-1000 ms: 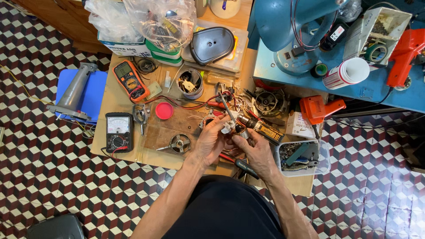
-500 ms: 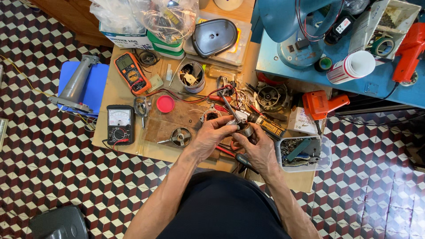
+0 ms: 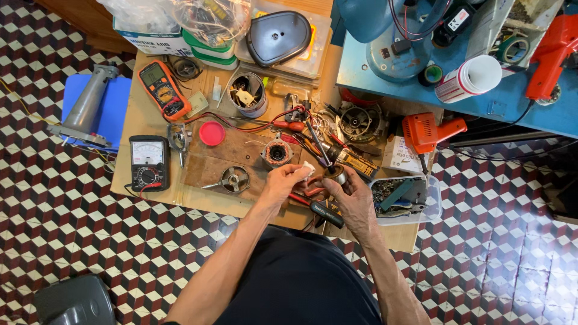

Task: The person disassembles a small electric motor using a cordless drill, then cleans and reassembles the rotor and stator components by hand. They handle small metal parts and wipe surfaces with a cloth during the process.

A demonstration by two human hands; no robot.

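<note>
My left hand [image 3: 283,182] pinches a small white wad of cloth or paper [image 3: 304,171] above the low wooden table [image 3: 147,117]. My right hand [image 3: 349,195] grips a small motor rotor with a metal shaft [image 3: 333,171], held upright just right of the white wad. The wad touches or nearly touches the rotor. A round motor part [image 3: 276,153] lies on the brown board just beyond my hands. Below my hands lie a black-handled screwdriver [image 3: 325,213] and red-handled pliers [image 3: 301,198].
A black analogue meter [image 3: 148,161], an orange digital meter [image 3: 161,89], a red lid [image 3: 212,133], a tin can [image 3: 247,94] and a metal disc [image 3: 233,179] lie on the table. An orange drill [image 3: 427,132] and a clear parts tray [image 3: 402,197] sit right. A blue bench [image 3: 481,99] stands beyond.
The view has shifted, so the table sits higher in frame. My hands have come slightly nearer to me with the rotor, and the white wad now shows in my left hand.
</note>
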